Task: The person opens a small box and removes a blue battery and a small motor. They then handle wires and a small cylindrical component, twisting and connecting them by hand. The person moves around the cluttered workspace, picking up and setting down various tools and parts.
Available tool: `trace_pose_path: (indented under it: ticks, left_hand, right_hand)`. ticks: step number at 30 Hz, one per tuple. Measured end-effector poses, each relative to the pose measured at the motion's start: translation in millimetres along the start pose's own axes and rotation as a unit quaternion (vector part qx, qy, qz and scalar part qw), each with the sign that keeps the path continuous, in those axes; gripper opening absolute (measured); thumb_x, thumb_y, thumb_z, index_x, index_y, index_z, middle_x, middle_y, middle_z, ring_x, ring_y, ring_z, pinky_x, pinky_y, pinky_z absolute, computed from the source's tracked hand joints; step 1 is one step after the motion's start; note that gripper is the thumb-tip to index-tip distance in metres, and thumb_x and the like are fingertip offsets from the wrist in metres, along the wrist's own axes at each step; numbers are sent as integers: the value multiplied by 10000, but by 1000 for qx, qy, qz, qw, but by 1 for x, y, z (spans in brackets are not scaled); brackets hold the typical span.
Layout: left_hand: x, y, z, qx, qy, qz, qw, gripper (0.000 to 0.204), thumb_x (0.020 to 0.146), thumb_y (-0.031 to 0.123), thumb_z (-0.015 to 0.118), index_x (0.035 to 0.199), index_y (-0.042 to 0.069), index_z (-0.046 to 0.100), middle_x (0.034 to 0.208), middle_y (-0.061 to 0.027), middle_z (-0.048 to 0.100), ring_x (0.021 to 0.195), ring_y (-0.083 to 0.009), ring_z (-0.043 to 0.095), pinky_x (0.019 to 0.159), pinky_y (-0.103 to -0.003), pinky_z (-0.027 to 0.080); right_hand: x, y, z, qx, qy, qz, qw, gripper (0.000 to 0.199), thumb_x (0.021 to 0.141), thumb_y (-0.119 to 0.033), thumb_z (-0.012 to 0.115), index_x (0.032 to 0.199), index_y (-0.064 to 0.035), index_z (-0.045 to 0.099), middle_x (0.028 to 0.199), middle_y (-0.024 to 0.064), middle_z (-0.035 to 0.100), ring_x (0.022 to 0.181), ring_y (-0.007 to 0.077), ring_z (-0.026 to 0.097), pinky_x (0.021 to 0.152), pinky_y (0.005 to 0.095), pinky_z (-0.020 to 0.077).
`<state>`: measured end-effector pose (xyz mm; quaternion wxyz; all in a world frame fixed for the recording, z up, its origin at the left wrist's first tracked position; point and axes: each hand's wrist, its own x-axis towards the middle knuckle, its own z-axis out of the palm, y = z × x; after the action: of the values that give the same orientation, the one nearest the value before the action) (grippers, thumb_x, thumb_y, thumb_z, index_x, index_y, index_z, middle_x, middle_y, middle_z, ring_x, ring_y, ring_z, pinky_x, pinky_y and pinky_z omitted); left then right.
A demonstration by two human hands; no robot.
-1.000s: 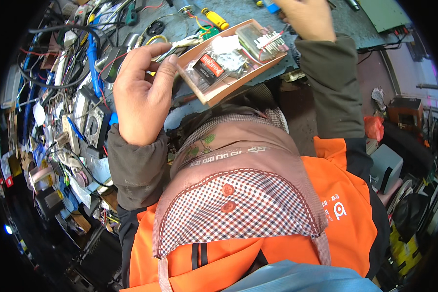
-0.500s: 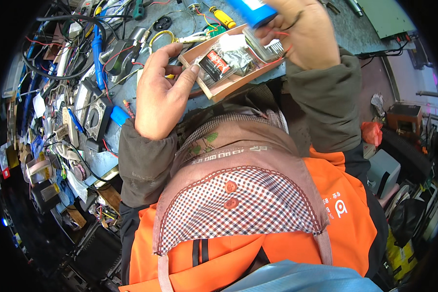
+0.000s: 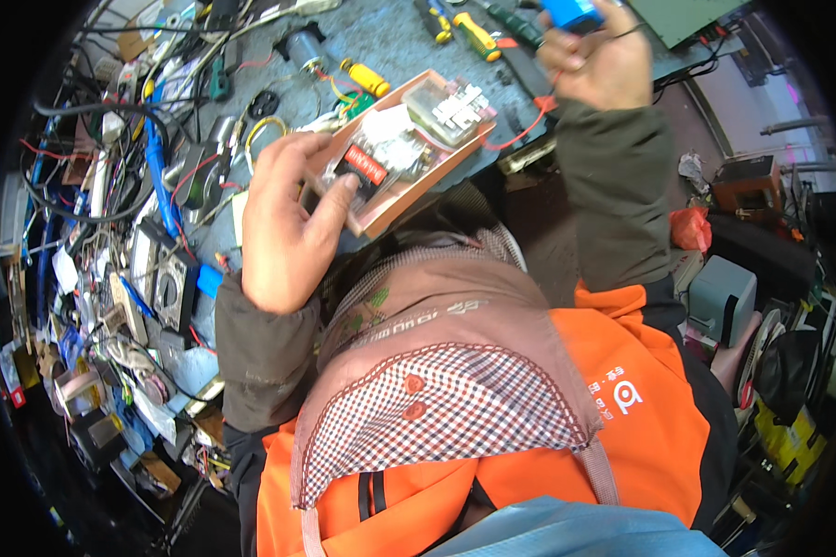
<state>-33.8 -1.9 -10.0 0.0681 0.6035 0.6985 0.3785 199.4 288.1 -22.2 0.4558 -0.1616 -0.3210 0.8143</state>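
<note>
My left hand (image 3: pixel 288 227) grips the left end of a shallow reddish-brown box (image 3: pixel 413 193), its thumb over the rim. The box is tilted over the bench's front edge. In it lie a small plastic bag with a black and red label (image 3: pixel 363 167), crumpled clear and white wrapping (image 3: pixel 388 130), and a clear plastic case (image 3: pixel 424 110) beside small white pieces (image 3: pixel 463 108). Up at the right, clear of the box, my right hand (image 3: pixel 608 82) is closed around a blue battery pack (image 3: pixel 572 13), cut off by the top edge. A red wire (image 3: pixel 531 130) hangs below that hand.
Yellow-handled screwdrivers (image 3: pixel 476 37) and a small motor (image 3: pixel 305 48) lie on the blue-grey bench (image 3: pixel 367 32) behind the box. Cables, a multimeter (image 3: pixel 170 290) and many loose parts crowd the left side. A green panel (image 3: pixel 687 17) stands at the far right.
My right hand has moved away from the box to the upper right with the battery pack, uncovering the clear case and white pieces. The view has shifted, showing more of the bench top.
</note>
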Motion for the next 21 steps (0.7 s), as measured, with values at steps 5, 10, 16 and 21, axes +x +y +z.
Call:
trace_pose_path:
  ticks: [5,10,16,21]
  left_hand:
    - [40,24,1,181,-77,178,964,541,923,184,775,1432,89,618,1445,-177,606,1401,-440,533,1163,-584,405]
    - [90,18,51,173,-167,265,934,561,997,283,727,1515,132,573,1522,-160,589,1467,-441,481,1176,-575,412]
    - [96,9,57,83,-223,288,928,403,1015,211,706,1388,67,662,1442,-182,617,1234,-425,650,1040,-468,547]
    - [97,9,48,34,-237,264,934,279,971,129,712,1239,52,736,1268,-161,671,1082,-396,708,927,-461,582]
  right_hand:
    - [-2,17,-3,12,8,111,994,370,1051,-343,609,1153,13,601,968,189,657,680,155,565,529,269,442]
    - [1,23,-11,-39,35,72,996,377,1039,-338,650,1183,8,611,1014,164,683,696,164,580,548,272,449]
    - [-14,39,-16,-97,70,11,993,285,1013,-265,720,1154,-31,641,958,83,657,699,187,622,573,297,479]
    - [-21,59,-14,-200,59,-31,978,353,1027,-217,703,1304,-7,644,976,94,684,710,163,654,584,280,506]
